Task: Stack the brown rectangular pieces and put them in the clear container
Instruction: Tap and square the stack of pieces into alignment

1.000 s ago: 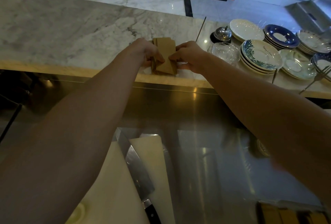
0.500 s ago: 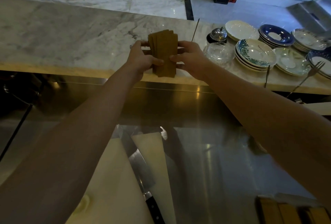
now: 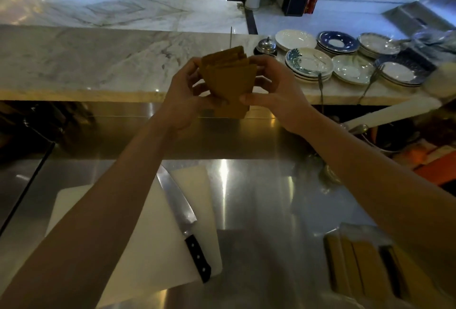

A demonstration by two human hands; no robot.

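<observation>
Holding the brown pieces [image 3: 227, 79] between both hands, I have them lifted above the marble counter [image 3: 98, 62], fanned and uneven at the top. My left hand [image 3: 183, 96] and right hand [image 3: 274, 86] pinch the stack's sides. The container [image 3: 365, 259], clear and part-filled, sits near right on the steel bench [image 3: 259, 197]. These flat, smooth, stiff rectangles look slippery; I judge a loosened squeeze could spill them toward the knife [image 3: 182, 217] and board [image 3: 148, 247].
</observation>
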